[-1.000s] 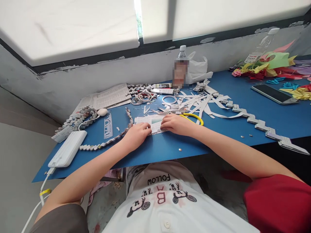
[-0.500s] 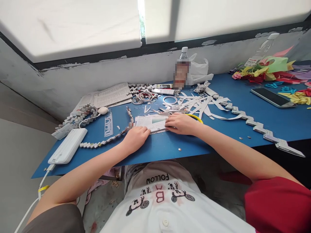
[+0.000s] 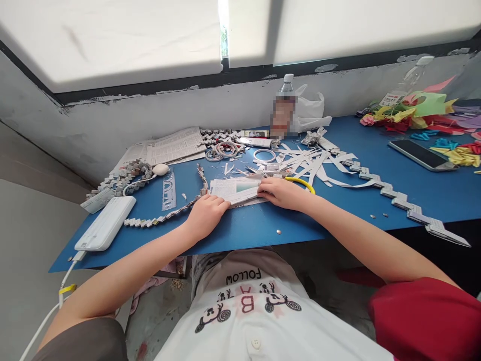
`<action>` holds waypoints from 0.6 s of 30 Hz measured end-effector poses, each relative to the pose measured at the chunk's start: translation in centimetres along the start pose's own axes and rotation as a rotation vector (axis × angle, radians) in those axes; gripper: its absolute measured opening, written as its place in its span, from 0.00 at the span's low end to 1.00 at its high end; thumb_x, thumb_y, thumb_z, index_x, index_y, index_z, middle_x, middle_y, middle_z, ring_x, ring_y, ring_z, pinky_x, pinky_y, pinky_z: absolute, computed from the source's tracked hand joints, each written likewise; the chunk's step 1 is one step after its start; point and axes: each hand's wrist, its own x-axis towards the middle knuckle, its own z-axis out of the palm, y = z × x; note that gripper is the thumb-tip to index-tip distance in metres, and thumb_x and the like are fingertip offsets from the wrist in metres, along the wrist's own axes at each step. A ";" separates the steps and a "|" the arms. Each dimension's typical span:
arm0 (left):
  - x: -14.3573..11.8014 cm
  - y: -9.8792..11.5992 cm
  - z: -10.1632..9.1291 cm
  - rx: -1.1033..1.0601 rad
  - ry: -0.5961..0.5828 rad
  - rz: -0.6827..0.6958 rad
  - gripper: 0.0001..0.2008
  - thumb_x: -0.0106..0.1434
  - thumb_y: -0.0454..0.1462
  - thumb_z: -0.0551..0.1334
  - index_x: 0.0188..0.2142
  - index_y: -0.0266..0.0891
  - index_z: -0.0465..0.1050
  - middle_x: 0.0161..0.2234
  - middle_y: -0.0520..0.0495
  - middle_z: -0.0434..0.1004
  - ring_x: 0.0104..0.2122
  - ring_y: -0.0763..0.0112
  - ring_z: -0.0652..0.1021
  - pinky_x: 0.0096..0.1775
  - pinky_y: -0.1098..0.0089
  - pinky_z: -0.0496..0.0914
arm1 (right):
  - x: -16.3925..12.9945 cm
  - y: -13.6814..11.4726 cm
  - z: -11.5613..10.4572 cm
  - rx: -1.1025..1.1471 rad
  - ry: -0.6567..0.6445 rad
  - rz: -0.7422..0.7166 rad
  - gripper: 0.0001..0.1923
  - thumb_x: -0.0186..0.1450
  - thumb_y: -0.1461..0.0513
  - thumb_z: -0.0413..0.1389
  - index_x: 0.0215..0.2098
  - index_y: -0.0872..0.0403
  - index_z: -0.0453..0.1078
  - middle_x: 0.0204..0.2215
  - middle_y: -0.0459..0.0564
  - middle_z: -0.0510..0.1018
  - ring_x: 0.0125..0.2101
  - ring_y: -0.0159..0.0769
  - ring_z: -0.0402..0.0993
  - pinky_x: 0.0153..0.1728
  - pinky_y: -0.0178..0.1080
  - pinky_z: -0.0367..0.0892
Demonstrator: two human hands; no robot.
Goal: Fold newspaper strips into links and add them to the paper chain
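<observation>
A sheet of printed paper (image 3: 240, 189) lies on the blue table in front of me, its near edge turned up in a fold. My left hand (image 3: 208, 210) grips the left end of that edge, fingers curled together. At the other end, my right hand (image 3: 277, 193) pinches the paper. Beyond the right hand are scissors with a yellow handle (image 3: 302, 183), partly hidden by the hand. A folded-paper chain (image 3: 165, 218) runs up close to my left hand. Loose white paper strips (image 3: 313, 163) lie behind the right hand.
A white power bank (image 3: 105, 223) with a cable sits at the left, near a clear ruler (image 3: 169, 191). Tape rolls (image 3: 264, 155), newspapers (image 3: 169, 145) and a bottle (image 3: 283, 108) stand farther back. To the right are a phone (image 3: 421, 153), another paper chain (image 3: 404, 201) and coloured paper (image 3: 424, 113).
Both hands stay on the paper and shift only slightly along its near edge. The turned-up fold looks narrower now. The whole view has moved a little.
</observation>
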 end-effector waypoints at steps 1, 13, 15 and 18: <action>0.0 0.1 0.0 -0.014 -0.011 -0.048 0.10 0.67 0.31 0.53 0.38 0.38 0.74 0.32 0.45 0.79 0.35 0.63 0.77 0.38 0.65 0.67 | 0.0 0.0 0.0 0.002 -0.001 0.014 0.14 0.70 0.60 0.46 0.36 0.56 0.72 0.37 0.56 0.76 0.38 0.43 0.71 0.36 0.39 0.61; 1.0 0.1 -1.1 -0.155 -0.172 -0.321 0.13 0.68 0.36 0.49 0.45 0.38 0.70 0.35 0.44 0.79 0.37 0.59 0.78 0.36 0.65 0.68 | 0.2 -0.6 -1.1 0.337 -0.095 0.321 0.07 0.64 0.61 0.52 0.38 0.53 0.71 0.35 0.50 0.78 0.35 0.38 0.73 0.35 0.36 0.63; 1.0 0.1 -1.2 -0.136 -0.185 -0.292 0.13 0.67 0.37 0.49 0.43 0.38 0.70 0.34 0.43 0.78 0.36 0.59 0.77 0.36 0.64 0.68 | 0.2 -0.6 -1.1 0.407 -0.090 0.357 0.09 0.63 0.60 0.54 0.41 0.53 0.70 0.33 0.48 0.78 0.33 0.36 0.73 0.34 0.35 0.63; 0.9 0.1 -1.2 -0.110 -0.207 -0.244 0.13 0.67 0.36 0.49 0.42 0.38 0.71 0.32 0.43 0.77 0.35 0.59 0.77 0.35 0.65 0.67 | 0.2 -0.7 -1.2 0.452 -0.105 0.367 0.06 0.62 0.60 0.54 0.38 0.52 0.69 0.30 0.45 0.77 0.31 0.34 0.72 0.32 0.34 0.62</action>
